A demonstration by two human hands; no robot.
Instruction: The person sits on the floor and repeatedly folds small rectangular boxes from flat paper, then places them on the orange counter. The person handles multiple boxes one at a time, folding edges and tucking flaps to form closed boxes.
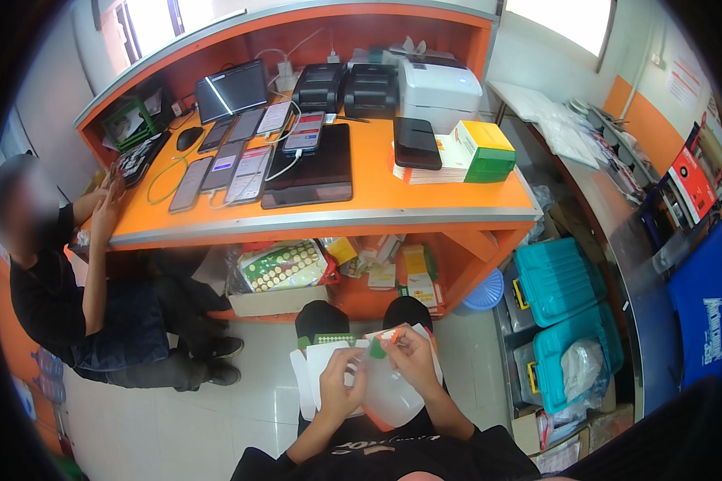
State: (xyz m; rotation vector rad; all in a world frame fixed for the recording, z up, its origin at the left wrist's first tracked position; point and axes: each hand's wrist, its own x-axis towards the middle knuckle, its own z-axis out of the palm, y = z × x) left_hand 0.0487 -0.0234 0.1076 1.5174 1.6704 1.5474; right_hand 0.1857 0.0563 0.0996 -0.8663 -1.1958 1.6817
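Note:
Over my lap I hold a translucent plastic pouch with green and orange parts near its top. My right hand pinches the pouch's upper edge by the green and orange piece. My left hand has its fingers curled at the pouch's left side, thumb toward it. Beneath my hands, white flattened card lies across my thighs. A green sheet with rows of pale dots sticks out at its far side. The part of the pouch under my fingers is hidden.
Ahead stands an orange desk with several phones, a black tablet, printers and a stack of boxes. Below it is an open carton. Another person sits at the left. Teal-lidded bins stand at the right.

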